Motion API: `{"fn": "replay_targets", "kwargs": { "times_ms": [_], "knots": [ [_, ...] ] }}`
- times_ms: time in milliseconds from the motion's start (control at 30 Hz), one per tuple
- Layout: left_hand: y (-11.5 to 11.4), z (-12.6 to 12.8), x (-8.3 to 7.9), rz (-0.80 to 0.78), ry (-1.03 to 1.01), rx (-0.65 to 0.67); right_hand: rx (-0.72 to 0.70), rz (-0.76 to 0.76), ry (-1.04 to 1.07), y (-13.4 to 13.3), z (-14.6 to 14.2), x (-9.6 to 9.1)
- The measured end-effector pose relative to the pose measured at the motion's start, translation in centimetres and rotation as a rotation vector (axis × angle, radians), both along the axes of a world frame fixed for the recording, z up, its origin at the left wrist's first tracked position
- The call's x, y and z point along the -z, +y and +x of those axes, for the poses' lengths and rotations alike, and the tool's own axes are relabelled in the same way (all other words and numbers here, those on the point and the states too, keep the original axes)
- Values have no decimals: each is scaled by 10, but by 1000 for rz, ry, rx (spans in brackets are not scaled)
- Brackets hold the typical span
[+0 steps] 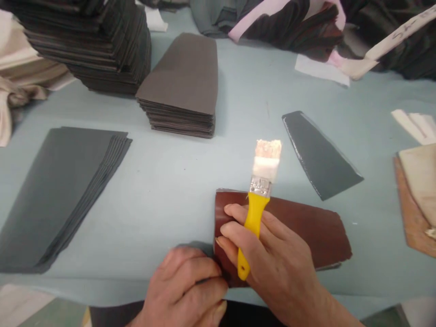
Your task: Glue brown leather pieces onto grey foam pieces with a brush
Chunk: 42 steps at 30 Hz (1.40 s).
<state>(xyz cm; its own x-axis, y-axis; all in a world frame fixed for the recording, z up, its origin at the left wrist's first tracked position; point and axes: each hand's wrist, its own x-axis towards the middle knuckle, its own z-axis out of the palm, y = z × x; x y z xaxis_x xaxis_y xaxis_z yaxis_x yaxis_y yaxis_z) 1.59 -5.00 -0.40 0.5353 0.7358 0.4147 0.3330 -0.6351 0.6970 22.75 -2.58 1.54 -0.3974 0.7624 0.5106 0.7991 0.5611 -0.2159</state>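
Note:
A dark red-brown leather-like piece lies on the table just in front of me, with a thin pale edge showing under its rim. My right hand holds a flat paintbrush by its yellow handle, bristles pointing away from me and whitish at the tip. The fingertips of that hand rest on the left part of the brown piece. My left hand is closed, its fingers curled at the near left corner of the same piece. Beyond it lies a single grey tapered panel with whitish, wet-looking long edges.
Fanned grey panels lie at the left. A low stack of grey-brown panels and a tall dark stack stand behind. Dark bundles with a pink strip line the back. A brown and cream piece sits at the right edge.

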Motion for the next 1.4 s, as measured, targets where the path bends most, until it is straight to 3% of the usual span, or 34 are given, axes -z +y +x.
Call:
{"fn": "replay_targets", "kwargs": {
  "times_ms": [133,267,367,467,633,833,1033,1233,1400],
  "knots": [
    [4,5,-7,-164,-126,-126,7,8,-2,-1,2,2],
    [36,10,-14,-120,-62,-298,-36,42,-15,1,5,1],
    [62,14,-12,-97,-23,-130,-29,54,-33,2,6,2],
    [73,19,-3,-85,-14,-21,-40,70,-29,0,7,4],
    [72,23,5,-85,-30,-61,-106,73,37,-15,6,4],
    [74,25,7,-37,-25,11,-149,56,82,-44,4,4],
    [72,27,8,-18,35,-6,-138,21,112,-65,0,11],
    [63,25,4,22,165,-9,-100,-11,146,-68,-8,11],
    [60,24,0,53,212,-15,-113,-36,306,-66,-4,9]
  ]
}}
